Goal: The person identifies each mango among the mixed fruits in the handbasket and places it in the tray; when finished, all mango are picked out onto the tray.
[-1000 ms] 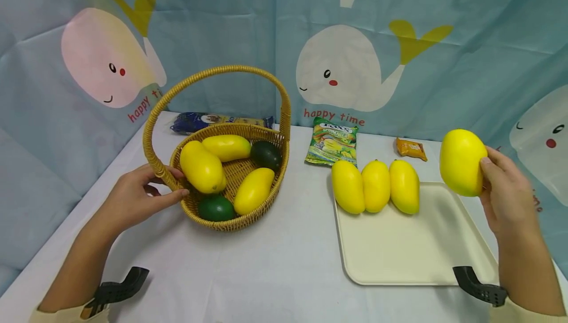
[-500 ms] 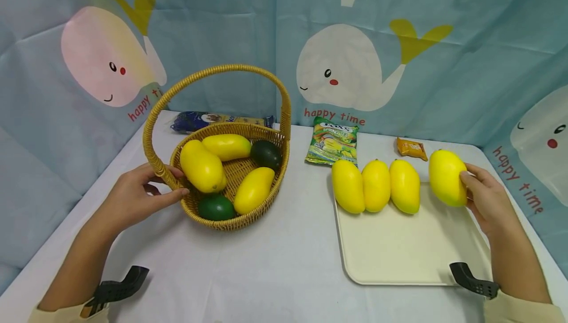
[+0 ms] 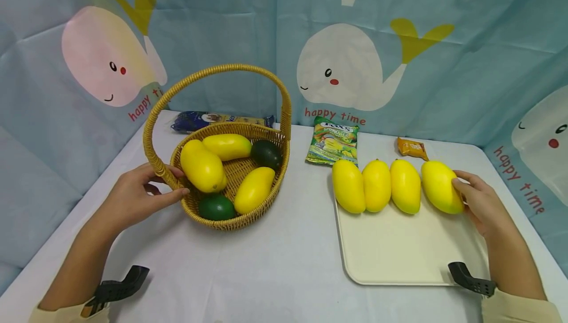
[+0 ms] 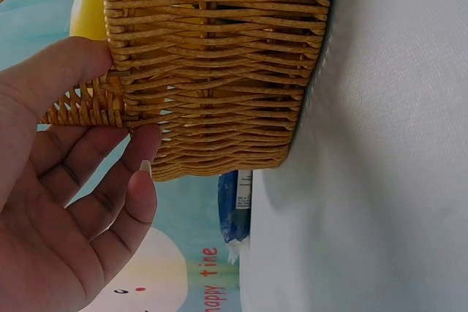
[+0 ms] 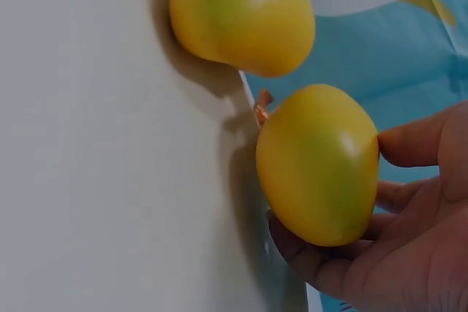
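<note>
In the head view, my right hand [image 3: 485, 204] holds a yellow mango [image 3: 440, 187] at the far right end of a row, over the back right of a cream tray [image 3: 408, 254]. The right wrist view shows thumb and fingers on either side of that mango [image 5: 318, 169]; whether it bears on the tray is unclear. Three more mangoes, one of them the middle mango [image 3: 376, 186], lie along the tray's back edge. My left hand [image 3: 137, 192] grips the rim of a wicker basket [image 3: 239, 223] near the handle's foot. Inside are yellow mangoes [image 3: 254, 191] and dark green fruits [image 3: 216, 208].
Behind the tray lie a green candy bag [image 3: 334, 140] and a small orange packet [image 3: 411, 148]. A blue-and-gold package [image 3: 191, 122] lies behind the basket. White cloth [image 3: 275, 269] covers the table, and a whale-print curtain [image 3: 248, 32] hangs close behind.
My right hand has lowered the mango and moved it leftward, from above the tray's right corner to beside the other three. The left hand and basket have stayed put.
</note>
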`<move>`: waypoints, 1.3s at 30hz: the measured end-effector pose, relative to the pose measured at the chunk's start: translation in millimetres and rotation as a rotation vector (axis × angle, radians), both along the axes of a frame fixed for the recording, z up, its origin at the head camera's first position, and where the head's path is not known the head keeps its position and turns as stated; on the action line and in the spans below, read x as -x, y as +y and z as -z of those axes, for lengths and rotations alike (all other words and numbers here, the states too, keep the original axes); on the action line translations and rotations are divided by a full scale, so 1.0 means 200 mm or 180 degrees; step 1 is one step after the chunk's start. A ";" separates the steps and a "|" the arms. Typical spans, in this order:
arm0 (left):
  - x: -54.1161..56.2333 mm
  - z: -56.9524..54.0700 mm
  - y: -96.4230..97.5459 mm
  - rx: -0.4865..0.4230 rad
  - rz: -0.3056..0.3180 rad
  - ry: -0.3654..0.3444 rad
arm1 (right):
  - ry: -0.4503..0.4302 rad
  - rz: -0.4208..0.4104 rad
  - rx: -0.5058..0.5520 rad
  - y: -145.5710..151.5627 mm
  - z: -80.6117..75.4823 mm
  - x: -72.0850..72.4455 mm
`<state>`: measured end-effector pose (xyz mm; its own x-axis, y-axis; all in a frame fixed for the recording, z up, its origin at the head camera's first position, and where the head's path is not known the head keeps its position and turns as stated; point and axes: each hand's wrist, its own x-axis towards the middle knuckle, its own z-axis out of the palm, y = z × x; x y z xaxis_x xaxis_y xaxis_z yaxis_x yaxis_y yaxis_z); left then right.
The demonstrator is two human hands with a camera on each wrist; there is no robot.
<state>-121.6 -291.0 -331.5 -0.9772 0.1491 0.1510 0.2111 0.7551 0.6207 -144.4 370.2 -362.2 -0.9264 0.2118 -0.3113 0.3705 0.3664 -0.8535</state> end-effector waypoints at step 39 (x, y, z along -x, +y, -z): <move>0.01 0.01 -0.01 0.0036 0.0036 0.0039 | 0.0126 0.0545 -0.0873 -0.07 -0.07 -0.03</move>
<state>-123.8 -292.3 -333.0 -0.9736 0.1620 0.1610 0.2272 0.7595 0.6096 -138.2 357.0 -347.2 -0.8803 0.4366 -0.1853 0.4150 0.5198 -0.7467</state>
